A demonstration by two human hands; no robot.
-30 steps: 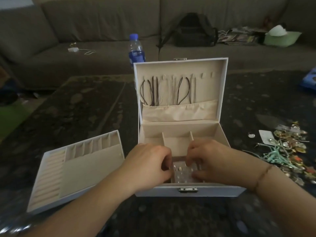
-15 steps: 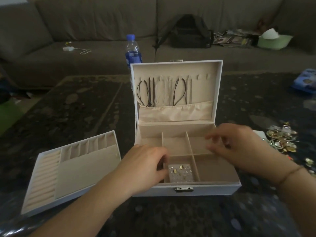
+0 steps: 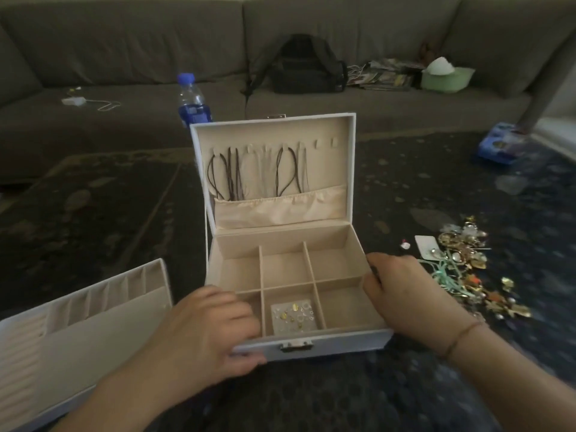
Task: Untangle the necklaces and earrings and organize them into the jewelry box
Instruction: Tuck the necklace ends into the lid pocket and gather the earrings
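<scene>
My left hand point(image 3: 212, 325) lies palm-down on the front-left corner of the jewelry box point(image 3: 314, 341), fingers curled over the rim into the 7 o'clock compartment and thumb against the front wall: it grips the box. My right hand point(image 3: 405, 300) rests against the right wall at 3 o'clock; the fingers curl at the rim, but whether they grip the wall I cannot tell. A thin bracelet point(image 3: 461, 335) circles that wrist.

The box is rectangular, with a pale smooth outer shell, a beige fabric lining and a metal clasp at the front. Thin dividers split the base into six compartments. The front middle compartment, at 6 o'clock, holds a clear earring card point(image 3: 293, 316) with small gold and pale studs. The lid point(image 3: 343, 169) stands upright at 12 o'clock. Dark cord necklaces point(image 3: 230, 173) hang from its hooks, and their lower ends drop into a gathered satin pocket point(image 3: 280, 207).

The removed tray point(image 3: 74, 332), with slotted ring rolls and narrow bins, lies at 9 o'clock, apart from the box. The tangled jewelry pile point(image 3: 467, 269) of gold pieces and a mint cord lies at 3 o'clock on the dark patterned table point(image 3: 93, 213), just beside my right hand. A water bottle point(image 3: 191, 101) with a blue cap stands behind the lid at 11 o'clock.
</scene>
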